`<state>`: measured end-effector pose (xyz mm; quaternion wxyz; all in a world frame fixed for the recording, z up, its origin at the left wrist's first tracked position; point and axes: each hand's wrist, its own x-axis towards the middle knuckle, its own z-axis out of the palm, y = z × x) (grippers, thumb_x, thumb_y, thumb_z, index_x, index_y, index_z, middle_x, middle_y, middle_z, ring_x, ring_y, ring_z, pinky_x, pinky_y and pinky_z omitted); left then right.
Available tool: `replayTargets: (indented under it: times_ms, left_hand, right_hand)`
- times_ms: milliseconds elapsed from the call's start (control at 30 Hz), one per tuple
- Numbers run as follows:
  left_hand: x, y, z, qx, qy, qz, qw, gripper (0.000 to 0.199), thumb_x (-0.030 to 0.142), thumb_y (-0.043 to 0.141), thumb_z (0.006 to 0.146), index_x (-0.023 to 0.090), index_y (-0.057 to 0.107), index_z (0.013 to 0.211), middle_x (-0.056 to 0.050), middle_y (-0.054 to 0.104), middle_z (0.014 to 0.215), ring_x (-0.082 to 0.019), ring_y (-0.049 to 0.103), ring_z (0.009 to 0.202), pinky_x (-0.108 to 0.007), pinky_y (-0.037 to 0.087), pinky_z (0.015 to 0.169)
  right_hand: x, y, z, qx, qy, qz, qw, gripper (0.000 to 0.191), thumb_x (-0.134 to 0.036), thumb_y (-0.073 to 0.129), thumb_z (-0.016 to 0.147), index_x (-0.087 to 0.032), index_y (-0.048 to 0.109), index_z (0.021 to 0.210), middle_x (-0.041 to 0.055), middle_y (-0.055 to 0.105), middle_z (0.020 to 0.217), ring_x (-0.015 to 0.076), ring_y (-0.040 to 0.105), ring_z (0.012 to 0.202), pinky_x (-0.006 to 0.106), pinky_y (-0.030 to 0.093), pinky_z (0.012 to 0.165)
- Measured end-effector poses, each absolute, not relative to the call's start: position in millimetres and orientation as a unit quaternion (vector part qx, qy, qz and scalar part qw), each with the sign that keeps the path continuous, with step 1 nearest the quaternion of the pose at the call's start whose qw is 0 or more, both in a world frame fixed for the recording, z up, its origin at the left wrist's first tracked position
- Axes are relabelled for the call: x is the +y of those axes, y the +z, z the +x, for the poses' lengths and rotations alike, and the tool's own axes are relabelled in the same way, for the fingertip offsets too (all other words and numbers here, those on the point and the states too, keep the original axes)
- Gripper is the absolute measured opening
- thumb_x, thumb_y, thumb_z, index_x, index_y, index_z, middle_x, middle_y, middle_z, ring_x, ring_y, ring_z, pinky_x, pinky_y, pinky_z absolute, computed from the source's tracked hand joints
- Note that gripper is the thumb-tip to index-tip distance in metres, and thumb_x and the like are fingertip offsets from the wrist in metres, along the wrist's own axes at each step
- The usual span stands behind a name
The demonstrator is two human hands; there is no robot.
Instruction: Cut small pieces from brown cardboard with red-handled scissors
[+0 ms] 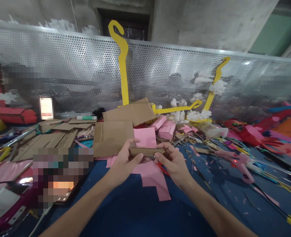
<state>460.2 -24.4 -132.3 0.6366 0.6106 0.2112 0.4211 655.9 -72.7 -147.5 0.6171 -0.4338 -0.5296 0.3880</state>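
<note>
Between my two hands, near the middle of the view, is a small folded cardboard piece [146,151]. My left hand [128,157] pinches its left end with thumb and fingers. The right end is gripped by my right hand [170,159] in the same way. Just behind the piece stands a pink paper [145,136]. Below my hands a cut pink paper shape [155,181] lies on the blue tabletop [135,210]. A flat brown cardboard sheet [110,138] lies to the left of my left hand.
A pink glue gun [236,161] with a lit red light lies to the right, its cord running forward. Cardboard strips [46,141] are piled at left. Yellow hook shapes [123,69] stand before a perforated metal panel [73,62]. Pink boxes [167,129] and paper scraps lie behind my hands.
</note>
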Motion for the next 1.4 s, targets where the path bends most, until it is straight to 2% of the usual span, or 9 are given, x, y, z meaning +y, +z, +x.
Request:
replayTargets:
  times_ms: [233, 367, 567, 767, 900, 1067, 1200, 1300, 1400]
  left_hand:
    - [-24, -131, 460, 0.213, 0.421, 0.582, 0.662, 0.046, 0.026, 0.069, 0.089, 0.020, 0.041, 0.125, -0.005, 0.073, 0.099, -0.017, 0.073, 0.090, -0.035, 0.055, 0.096]
    - [-22, -132, 460, 0.217, 0.422, 0.568, 0.672, 0.043, 0.027, 0.071, 0.087, 0.020, 0.047, 0.122, -0.006, 0.075, 0.103, -0.018, 0.074, 0.093, -0.035, 0.055, 0.096]
    - [-24, -129, 461, 0.240, 0.423, 0.555, 0.675, 0.040, 0.030, 0.076, 0.083, 0.017, 0.054, 0.113, -0.008, 0.077, 0.097, -0.020, 0.075, 0.090, -0.036, 0.057, 0.094]
    - [-22, -127, 461, 0.268, 0.405, 0.575, 0.659, 0.036, 0.034, 0.078, 0.080, 0.015, 0.059, 0.103, -0.011, 0.078, 0.099, -0.023, 0.076, 0.090, -0.036, 0.060, 0.088]
    - [-17, -130, 459, 0.283, 0.375, 0.606, 0.642, 0.036, 0.040, 0.074, 0.083, 0.013, 0.059, 0.100, -0.013, 0.078, 0.093, -0.024, 0.077, 0.082, -0.036, 0.062, 0.078]
    - [-13, -132, 457, 0.287, 0.361, 0.631, 0.624, 0.034, 0.042, 0.071, 0.085, 0.012, 0.059, 0.097, -0.009, 0.075, 0.077, -0.020, 0.075, 0.067, -0.032, 0.062, 0.066]
    - [-8, -132, 452, 0.305, 0.400, 0.621, 0.601, 0.035, 0.046, 0.068, 0.087, 0.012, 0.058, 0.089, -0.008, 0.073, 0.070, -0.018, 0.071, 0.058, -0.030, 0.059, 0.058]
    - [-3, -131, 447, 0.310, 0.431, 0.604, 0.594, 0.037, 0.049, 0.064, 0.088, 0.013, 0.058, 0.088, -0.006, 0.071, 0.069, -0.018, 0.071, 0.059, -0.030, 0.058, 0.059]
    - [-1, -132, 446, 0.313, 0.450, 0.598, 0.585, 0.037, 0.050, 0.065, 0.087, 0.013, 0.060, 0.087, -0.003, 0.068, 0.067, -0.015, 0.067, 0.058, -0.028, 0.057, 0.058]
  right_hand:
    - [-72, -151, 656, -0.518, 0.404, -0.428, 0.621, 0.023, -0.039, 0.072, 0.086, -0.021, 0.066, 0.099, -0.0011, 0.065, 0.074, 0.0127, 0.060, 0.066, 0.027, 0.049, 0.069]
    - [-70, -154, 656, -0.512, 0.410, -0.423, 0.625, 0.024, -0.040, 0.072, 0.086, -0.021, 0.066, 0.099, -0.0023, 0.063, 0.068, 0.0129, 0.057, 0.061, 0.027, 0.048, 0.066]
    - [-68, -156, 657, -0.506, 0.416, -0.415, 0.631, 0.023, -0.039, 0.073, 0.085, -0.022, 0.065, 0.098, -0.0029, 0.061, 0.069, 0.0122, 0.056, 0.060, 0.027, 0.047, 0.064]
    - [-75, -142, 653, -0.583, 0.338, -0.455, 0.582, 0.029, -0.039, 0.070, 0.085, -0.023, 0.062, 0.109, -0.0007, 0.064, 0.075, 0.0152, 0.061, 0.061, 0.030, 0.050, 0.063]
    - [-77, -137, 651, -0.635, 0.303, -0.472, 0.531, 0.019, -0.040, 0.066, 0.088, -0.021, 0.064, 0.089, 0.0003, 0.064, 0.072, 0.0154, 0.061, 0.060, 0.029, 0.048, 0.058]
    - [-70, -145, 664, -0.619, 0.235, -0.513, 0.547, 0.028, -0.045, 0.060, 0.092, -0.022, 0.060, 0.078, 0.0010, 0.062, 0.068, 0.0171, 0.058, 0.062, 0.029, 0.046, 0.058]
    - [-64, -145, 678, -0.591, 0.223, -0.520, 0.574, 0.035, -0.051, 0.051, 0.095, -0.022, 0.062, 0.081, 0.0037, 0.067, 0.077, 0.0188, 0.060, 0.070, 0.033, 0.050, 0.068]
    - [-66, -140, 685, -0.583, 0.231, -0.524, 0.577, 0.034, -0.053, 0.055, 0.093, -0.021, 0.063, 0.084, 0.0032, 0.066, 0.073, 0.0189, 0.060, 0.069, 0.033, 0.050, 0.069]
    - [-78, -135, 690, -0.587, 0.261, -0.520, 0.563, 0.031, -0.051, 0.058, 0.091, -0.021, 0.062, 0.095, 0.0020, 0.066, 0.074, 0.0184, 0.061, 0.068, 0.032, 0.051, 0.067]
